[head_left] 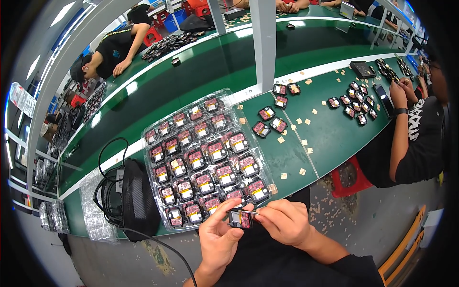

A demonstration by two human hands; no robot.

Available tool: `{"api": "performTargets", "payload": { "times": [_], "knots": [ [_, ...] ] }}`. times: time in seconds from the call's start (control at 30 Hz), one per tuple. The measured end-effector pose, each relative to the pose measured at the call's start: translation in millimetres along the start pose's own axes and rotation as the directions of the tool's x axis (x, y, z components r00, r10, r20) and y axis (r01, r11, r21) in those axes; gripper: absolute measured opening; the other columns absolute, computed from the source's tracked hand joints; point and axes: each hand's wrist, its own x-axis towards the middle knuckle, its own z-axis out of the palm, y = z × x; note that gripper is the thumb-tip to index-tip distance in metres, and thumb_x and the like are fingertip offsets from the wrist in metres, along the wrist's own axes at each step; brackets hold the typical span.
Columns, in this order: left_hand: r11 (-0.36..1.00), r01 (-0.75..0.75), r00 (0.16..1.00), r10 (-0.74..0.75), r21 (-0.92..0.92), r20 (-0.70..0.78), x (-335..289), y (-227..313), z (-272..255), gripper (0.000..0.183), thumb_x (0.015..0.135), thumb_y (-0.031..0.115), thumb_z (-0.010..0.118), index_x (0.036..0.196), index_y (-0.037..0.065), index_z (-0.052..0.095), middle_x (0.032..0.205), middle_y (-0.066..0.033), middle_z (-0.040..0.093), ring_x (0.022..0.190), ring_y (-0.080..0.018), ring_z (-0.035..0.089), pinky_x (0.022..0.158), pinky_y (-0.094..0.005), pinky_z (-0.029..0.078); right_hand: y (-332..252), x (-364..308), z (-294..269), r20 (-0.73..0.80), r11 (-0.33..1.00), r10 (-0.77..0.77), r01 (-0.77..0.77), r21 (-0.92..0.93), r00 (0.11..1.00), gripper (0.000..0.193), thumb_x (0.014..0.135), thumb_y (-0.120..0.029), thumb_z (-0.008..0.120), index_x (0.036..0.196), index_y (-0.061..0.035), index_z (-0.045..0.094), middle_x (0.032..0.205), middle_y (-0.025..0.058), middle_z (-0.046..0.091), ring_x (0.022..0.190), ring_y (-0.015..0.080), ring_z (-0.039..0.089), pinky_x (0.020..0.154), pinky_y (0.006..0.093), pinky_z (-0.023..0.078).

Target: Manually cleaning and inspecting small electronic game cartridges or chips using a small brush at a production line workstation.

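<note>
A small black device housing [235, 219] with a pinkish-red circuit board and a pale rectangular part inside is pinched in my left hand [215, 239], thumb below and fingers at its far edge. My right hand [289, 222] grips a thin metal tool [249, 212], which looks like tweezers, with its end over the top of that housing. Just beyond both hands lies a clear plastic tray [148, 189] on the green bench. Rows of similar open housings, such as one housing [258, 190] at the near right corner, fill its pockets.
Left of the tray sit a black mesh bag [140, 198], a black cable [99, 193] and stacked clear trays [93, 205]. Loose housings [266, 113] and small tan paper pieces [302, 171] dot the bench. A white post [264, 48] rises beyond. A co-worker [406, 129] sits at right.
</note>
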Motion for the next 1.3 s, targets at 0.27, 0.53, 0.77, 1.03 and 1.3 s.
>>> {"api": "performTargets", "payload": {
  "times": [0.27,0.53,0.77,1.03,1.3],
  "knots": [
    [0.972,-0.226,0.974,0.225,0.063,0.035,10.9,26.6,-11.5,0.064,0.077,0.02,0.093,0.128,-0.003,0.061,0.123,-0.0143,0.061,0.116,-0.036,0.068,0.107,-0.0504,0.052,64.0,14.1,-1.2,-0.101,0.929,0.352,-0.36,-0.082,0.931,0.026,0.092,-0.008,0.073,0.116,-0.0012,0.064,0.102,0.0164,0.062,0.08,0.0355,0.069,0.067,0.0426,0.054],
    [0.091,-0.393,0.805,0.516,0.915,0.295,96.3,89.0,-13.7,0.035,0.074,0.002,0.087,0.102,0.0,0.067,0.103,-0.0145,0.071,0.1,-0.0277,0.07,0.09,-0.0373,0.053,86.0,42.7,16.9,0.089,0.733,0.586,-0.48,-0.483,0.805,0.052,0.093,-0.031,0.073,0.138,-0.0123,0.056,0.114,0.0156,0.051,0.076,0.0327,0.069,0.06,0.0459,0.056],
    [-0.333,-0.263,0.822,0.415,0.905,0.391,150.0,84.6,-33.5,0.024,0.081,0.013,0.084,0.094,0.003,0.067,0.094,-0.0126,0.069,0.088,-0.0341,0.067,0.08,-0.0432,0.053,83.9,24.0,16.2,0.079,0.75,0.575,-0.487,-0.447,0.814,0.037,0.092,-0.028,0.074,0.123,-0.012,0.063,0.112,0.0127,0.054,0.07,0.0334,0.069,0.059,0.0463,0.055],
    [-0.471,-0.231,0.86,0.31,0.851,0.405,139.3,75.1,-32.3,0.026,0.091,0.023,0.076,0.107,0.002,0.076,0.111,-0.0142,0.07,0.103,-0.0348,0.066,0.091,-0.0443,0.051,93.3,43.1,17.9,0.098,0.752,0.534,-0.418,-0.509,0.84,0.056,0.095,-0.033,0.072,0.146,-0.0219,0.053,0.116,0.0195,0.054,0.062,0.0329,0.07,0.052,0.0422,0.057],
    [-0.403,-0.423,0.802,0.251,0.812,0.543,106.1,71.9,-10.4,0.031,0.089,0.015,0.074,0.118,0.004,0.072,0.13,-0.0168,0.063,0.125,-0.0406,0.058,0.107,-0.0512,0.045,86.2,29.0,13.7,0.089,0.755,0.591,-0.512,-0.409,0.801,0.037,0.092,-0.029,0.076,0.123,-0.0144,0.063,0.12,0.0173,0.055,0.07,0.0358,0.07,0.059,0.046,0.057]
  ]
}}
